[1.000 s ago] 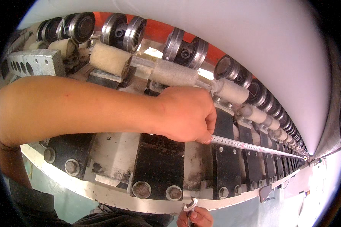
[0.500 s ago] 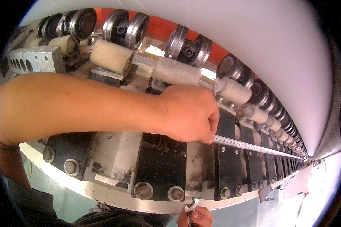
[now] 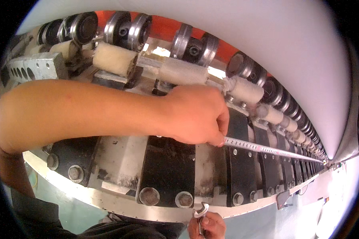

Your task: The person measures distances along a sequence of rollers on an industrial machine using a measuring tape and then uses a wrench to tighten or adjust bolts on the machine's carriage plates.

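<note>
Left hand pinched on tape measure; blade's long axis runs right along black brackets. Right hand low, fist closed around wrench, below frame edge.

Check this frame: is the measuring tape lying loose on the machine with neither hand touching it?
No. The left hand pinches the tape measure at its near end, while the right hand holds a wrench.

- Bright, even daylight; the pale wall at upper right glares almost white.
- Soft shadow lies under the forearm.
- Strong fisheye bending (black corners all round); the far rollers blur and shrink.
</note>
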{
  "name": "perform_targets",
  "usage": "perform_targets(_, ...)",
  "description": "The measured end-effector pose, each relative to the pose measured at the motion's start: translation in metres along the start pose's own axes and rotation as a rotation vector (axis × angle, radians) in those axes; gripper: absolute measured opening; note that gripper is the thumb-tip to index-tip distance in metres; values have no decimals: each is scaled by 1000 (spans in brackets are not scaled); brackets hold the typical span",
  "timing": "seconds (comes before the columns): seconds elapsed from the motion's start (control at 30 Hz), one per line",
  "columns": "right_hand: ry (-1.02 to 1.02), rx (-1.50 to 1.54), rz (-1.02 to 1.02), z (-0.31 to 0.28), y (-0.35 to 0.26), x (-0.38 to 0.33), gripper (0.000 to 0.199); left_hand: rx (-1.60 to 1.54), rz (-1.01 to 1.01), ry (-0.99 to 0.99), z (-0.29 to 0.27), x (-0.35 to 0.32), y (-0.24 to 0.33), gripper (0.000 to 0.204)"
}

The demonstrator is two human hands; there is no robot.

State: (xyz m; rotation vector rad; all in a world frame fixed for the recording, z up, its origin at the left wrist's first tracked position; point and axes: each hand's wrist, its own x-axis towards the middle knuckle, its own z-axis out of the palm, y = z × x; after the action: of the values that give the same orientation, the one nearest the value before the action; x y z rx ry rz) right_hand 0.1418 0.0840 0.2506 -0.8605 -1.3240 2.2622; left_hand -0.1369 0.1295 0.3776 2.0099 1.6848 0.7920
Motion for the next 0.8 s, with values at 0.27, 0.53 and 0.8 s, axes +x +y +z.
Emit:
perform_targets(0.27,-146,33,-12,9,-6,8,42,-149,-54,-56,-3,2,3,20)
perform_targets(0.53,-169,15,-36,-5,-1,-4,36,-230,-79,-146,-8,8,2,19)
perform_targets(0.8,-128,-66,-89,-17,16,-5,38,-231,-115,-138,-12,3,8,21)
